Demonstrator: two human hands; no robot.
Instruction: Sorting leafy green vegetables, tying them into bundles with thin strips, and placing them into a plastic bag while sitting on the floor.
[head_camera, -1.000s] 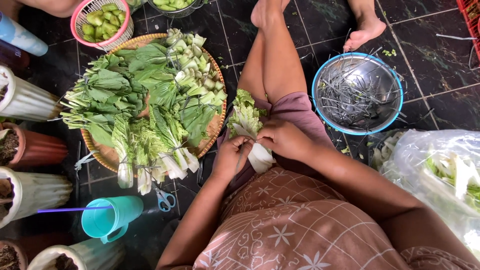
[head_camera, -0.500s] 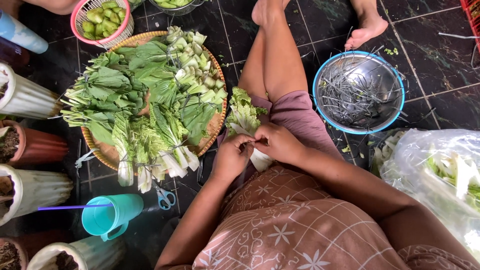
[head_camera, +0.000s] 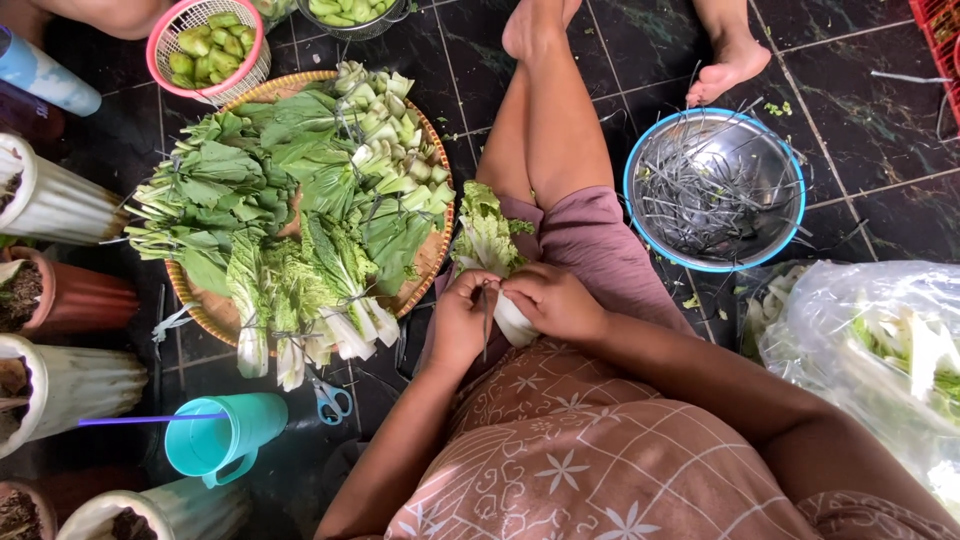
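Setting: a person sits on a dark tiled floor (head_camera: 880, 200), seen from above, one leg stretched out beside a round woven tray (head_camera: 432, 250).
Bunch in hand: a small bunch of leafy greens (head_camera: 487, 240) lies across the person's lap, just right of the woven tray, leaves pointing away from the body and pale stems toward it.
Left hand: the left hand (head_camera: 462, 322) is closed on the stem end of the bunch, fingers pinching a thin dark tie (head_camera: 486, 318) that hangs down past them.
Right hand: the right hand (head_camera: 552, 302) is curled around the white stems (head_camera: 514, 322), touching the left hand; both grip the same bunch.
Woven tray: heaped with tied bunches of greens (head_camera: 290, 200), stems mostly toward the person.
Beyond the tray: a pink basket (head_camera: 165, 60) of small green vegetables sits at its far edge.
Near the tray: blue-handled scissors (head_camera: 330, 400) lie just below it, and a teal cup (head_camera: 215, 440) with a purple straw (head_camera: 140, 420) stands beside them.
Left of the tray: several plant pots (head_camera: 70, 300) line the frame edge.
Right of the lap: a blue-rimmed metal bowl (head_camera: 640, 170) holds a tangle of thin dark ties; nearer the person, a clear plastic bag (head_camera: 840, 330) holds more greens.
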